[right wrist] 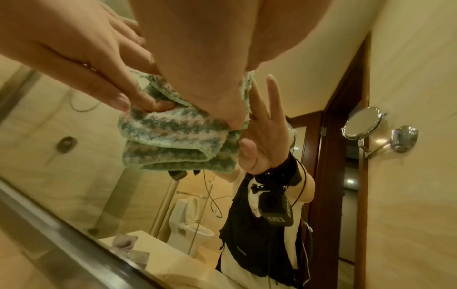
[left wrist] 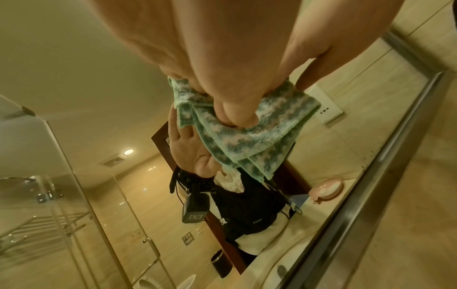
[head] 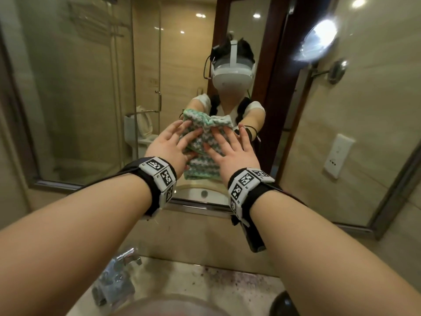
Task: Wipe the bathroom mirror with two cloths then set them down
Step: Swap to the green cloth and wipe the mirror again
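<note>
Flattened palms are doing the holding: my left hand (head: 169, 145) and right hand (head: 231, 151) both press with straight, spread fingers on the green-and-white knitted cloths (head: 200, 142), pinning them against the mirror (head: 91, 99) low down, just above its metal frame (head: 196, 205). I cannot separate one cloth from the other where they bunch. To wipe well, I judge I should keep even pressure, slide in overlapping passes, and keep the folds from slipping out.
</note>
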A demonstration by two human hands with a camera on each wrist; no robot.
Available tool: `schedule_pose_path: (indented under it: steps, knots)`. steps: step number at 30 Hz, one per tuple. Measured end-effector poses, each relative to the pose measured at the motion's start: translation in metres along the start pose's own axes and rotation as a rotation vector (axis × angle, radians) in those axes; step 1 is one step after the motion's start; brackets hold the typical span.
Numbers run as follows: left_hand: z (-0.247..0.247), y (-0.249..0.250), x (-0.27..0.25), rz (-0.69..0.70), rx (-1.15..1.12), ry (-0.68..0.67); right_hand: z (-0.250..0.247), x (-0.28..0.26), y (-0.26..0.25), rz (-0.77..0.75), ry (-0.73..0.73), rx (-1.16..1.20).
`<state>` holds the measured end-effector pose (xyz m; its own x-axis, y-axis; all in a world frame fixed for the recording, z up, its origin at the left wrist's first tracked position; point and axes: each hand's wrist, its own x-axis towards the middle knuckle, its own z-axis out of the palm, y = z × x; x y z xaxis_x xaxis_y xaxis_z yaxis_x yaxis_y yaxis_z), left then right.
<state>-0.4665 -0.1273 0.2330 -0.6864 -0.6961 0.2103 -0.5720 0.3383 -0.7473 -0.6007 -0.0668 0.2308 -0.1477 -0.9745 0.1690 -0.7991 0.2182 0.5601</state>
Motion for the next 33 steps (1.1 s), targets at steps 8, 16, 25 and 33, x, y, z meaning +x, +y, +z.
schedule_pose_path:
  steps: [8,16,25,33]
  knots:
    - [-0.003,0.002,-0.001,0.001,-0.021,-0.008,-0.002,-0.002,0.008,-0.031,0.029,-0.033]
    - [-0.02,0.014,0.006,0.031,-0.022,0.014,0.005,-0.013,0.033,-0.031,0.023,-0.078]
    - [-0.077,0.055,0.033,0.131,-0.074,0.153,0.028,-0.053,0.101,0.087,-0.086,-0.138]
    - [-0.15,0.11,0.062,0.213,-0.112,0.266,0.06,-0.094,0.175,0.248,-0.181,-0.204]
